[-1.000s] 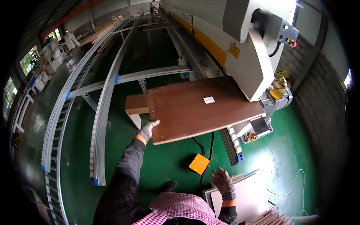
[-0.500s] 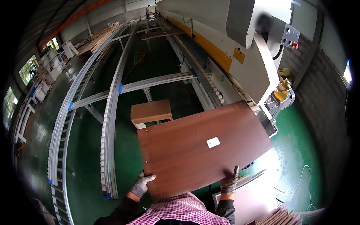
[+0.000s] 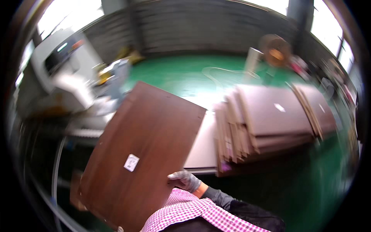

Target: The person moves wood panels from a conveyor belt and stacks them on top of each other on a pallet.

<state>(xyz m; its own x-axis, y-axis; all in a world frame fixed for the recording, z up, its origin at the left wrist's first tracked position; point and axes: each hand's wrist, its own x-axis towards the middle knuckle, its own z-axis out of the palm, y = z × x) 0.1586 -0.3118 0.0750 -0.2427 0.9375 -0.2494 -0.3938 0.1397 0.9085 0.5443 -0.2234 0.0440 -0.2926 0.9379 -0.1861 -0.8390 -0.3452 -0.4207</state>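
A dark brown wooden board [image 3: 143, 150] with a small white label is held tilted in front of me. My right hand [image 3: 185, 181], in a grey glove, grips its near right edge, thumb on the upper face and the other fingers partly hidden. Of my left hand [image 3: 120, 229], only a thumb tip shows, lapping over the board's near edge at the bottom of the picture; its other fingers are out of sight.
Right of the board, a stack of brown panels [image 3: 274, 112] leans in a row, blurred. A pale flat panel [image 3: 203, 145] lies between stack and board. The white machine [image 3: 65, 77] stands at left, with a metal rail frame [image 3: 58, 170] below it. A cable [image 3: 216, 71] lies on the green floor.
My view has swung right, from the long rails to the panel stack. The board came along in my hands and has turned, its long side now pointing away from me.
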